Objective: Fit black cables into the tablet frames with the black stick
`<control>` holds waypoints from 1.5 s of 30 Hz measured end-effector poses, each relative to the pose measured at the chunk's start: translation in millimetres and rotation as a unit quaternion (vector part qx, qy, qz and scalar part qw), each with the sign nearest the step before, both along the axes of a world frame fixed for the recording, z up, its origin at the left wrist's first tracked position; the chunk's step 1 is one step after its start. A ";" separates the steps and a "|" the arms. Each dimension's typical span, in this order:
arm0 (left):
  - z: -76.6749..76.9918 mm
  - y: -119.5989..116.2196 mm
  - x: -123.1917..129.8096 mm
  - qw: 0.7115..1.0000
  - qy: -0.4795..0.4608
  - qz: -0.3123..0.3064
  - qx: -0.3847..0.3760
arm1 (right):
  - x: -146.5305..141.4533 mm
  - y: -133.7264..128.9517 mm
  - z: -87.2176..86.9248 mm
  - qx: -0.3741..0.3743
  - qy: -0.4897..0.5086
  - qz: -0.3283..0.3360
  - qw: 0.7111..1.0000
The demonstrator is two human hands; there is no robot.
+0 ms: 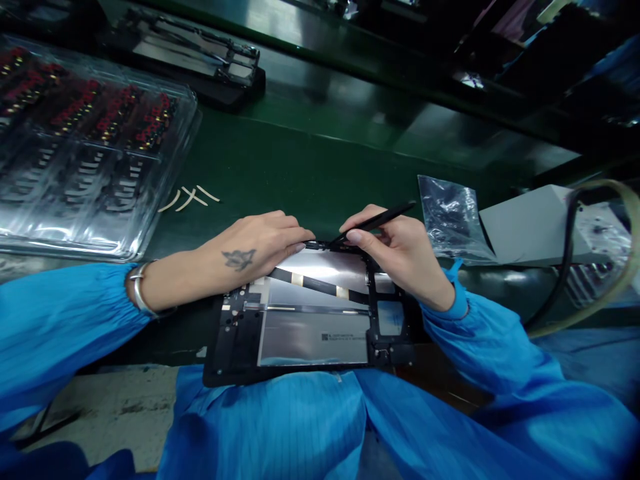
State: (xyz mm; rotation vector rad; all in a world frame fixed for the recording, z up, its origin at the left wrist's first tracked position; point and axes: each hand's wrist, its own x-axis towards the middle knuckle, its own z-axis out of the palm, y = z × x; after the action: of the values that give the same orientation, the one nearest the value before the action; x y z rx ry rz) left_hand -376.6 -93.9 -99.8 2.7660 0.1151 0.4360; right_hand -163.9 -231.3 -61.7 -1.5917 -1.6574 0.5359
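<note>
Right hand [407, 250] gripping black tool [387, 216], tip at far edge of tablet [315, 337], left hand [257, 243] there too, grip unclear

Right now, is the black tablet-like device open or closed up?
Open: the device has its silver panels and dark strip lying uncovered.

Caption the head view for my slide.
Right hand holding a black tool at an opened device, left hand at its far edge.

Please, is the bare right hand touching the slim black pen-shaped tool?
Touching. The head view shows the bare right hand pinching the slim black pen-shaped tool, with no gap visible at the grip.
</note>
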 end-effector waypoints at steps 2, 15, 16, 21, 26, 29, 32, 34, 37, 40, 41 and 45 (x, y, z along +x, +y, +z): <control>0.7 -0.3 0.4 1.000 0.002 0.001 0.000 | -0.2 -0.6 -0.5 0.004 -0.007 -0.001 1.000; 3.1 -0.7 0.4 1.000 0.006 0.001 -0.007 | 1.3 -0.2 -1.0 -0.006 0.052 -0.029 0.998; 4.3 -1.2 0.8 1.000 0.010 0.003 -0.008 | 1.2 0.0 -1.1 -0.009 0.052 -0.028 0.998; 5.8 -2.7 1.8 1.000 0.026 0.013 -0.006 | 0.1 -0.3 -1.1 -0.016 0.037 -0.022 0.999; 1.5 -1.1 1.5 1.000 0.010 0.009 -0.003 | -0.1 -1.3 0.6 -0.009 0.012 -0.019 1.000; 0.5 -0.8 1.5 1.000 0.007 0.008 -0.007 | 0.5 -0.9 0.8 -0.012 0.004 -0.019 1.000; 1.2 -1.2 1.6 1.000 0.018 0.011 -0.008 | 0.7 -0.8 0.2 -0.011 0.007 -0.013 1.000; 1.8 -1.3 1.6 1.000 0.025 0.013 -0.009 | 0.4 -1.2 0.0 -0.005 0.003 -0.014 1.000; 2.0 -1.1 1.8 1.000 0.024 0.013 -0.009 | -0.3 -1.9 -0.1 0.003 -0.004 -0.022 1.000; 1.7 -1.1 2.0 1.000 0.016 0.009 -0.008 | -0.8 -1.8 -0.6 0.004 -0.007 -0.019 1.000; 1.8 -1.4 2.0 1.000 0.015 0.008 -0.008 | -1.0 -1.8 -0.6 0.003 -0.009 -0.016 1.000; 3.7 -2.9 1.8 0.999 0.027 0.018 -0.009 | -2.3 -2.2 0.9 -0.002 -0.009 -0.013 1.000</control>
State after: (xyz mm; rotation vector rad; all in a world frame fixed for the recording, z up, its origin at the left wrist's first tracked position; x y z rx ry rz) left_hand -374.8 -96.8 -96.1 2.7623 0.1818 0.3688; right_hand -166.2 -233.5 -60.7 -1.6237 -1.6470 0.5138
